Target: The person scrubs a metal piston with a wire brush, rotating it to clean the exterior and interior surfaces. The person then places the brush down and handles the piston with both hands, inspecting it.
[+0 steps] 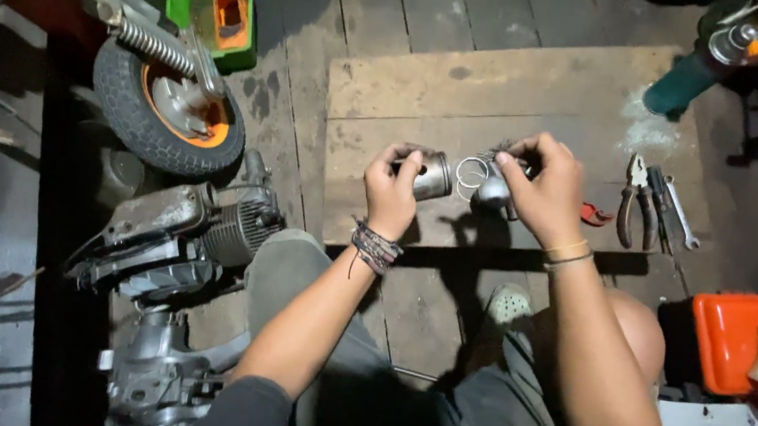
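From the head view, your left hand (391,191) has its fingers clamped on a small metal cylinder (434,175) above the wooden board (469,90). Your right hand (546,186) pinches a thin ring (472,174) against a grey part. Overspread, that ring could snap or spring away. Both wrists are raised, forearms converging.

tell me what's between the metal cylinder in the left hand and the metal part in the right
A thin wire ring sits between the metal cylinder and the metal part, seen in the head view.
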